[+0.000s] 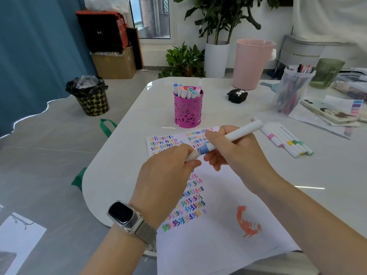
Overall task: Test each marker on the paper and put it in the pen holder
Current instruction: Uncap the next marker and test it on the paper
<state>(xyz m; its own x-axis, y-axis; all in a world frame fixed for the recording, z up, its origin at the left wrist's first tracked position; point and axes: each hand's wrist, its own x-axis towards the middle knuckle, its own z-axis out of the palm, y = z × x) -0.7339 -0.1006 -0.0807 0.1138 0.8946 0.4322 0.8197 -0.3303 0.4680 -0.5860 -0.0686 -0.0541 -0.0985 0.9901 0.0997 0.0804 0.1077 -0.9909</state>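
Observation:
Both hands hold one white marker with a blue band [234, 135] above the paper [222, 231]. My right hand [234, 153] grips its barrel, which slants up to the right. My left hand [168, 171] pinches the cap end at the lower left, where cap meets blue band. The paper carries rows of coloured squiggles and an orange scribble. A pink openwork pen holder [188, 112] stands beyond the paper with several markers upright in it. Several more white markers [286, 140] lie side by side on the table to the right.
On the white table [123, 155] sit a black case [237, 94], a clear tub of pens [292, 90], a pink bin [253, 63], a green cup [327, 73] and a notebook stack [329, 114]. The table edge runs along the left, with a black-lined floor bin [89, 96] beyond.

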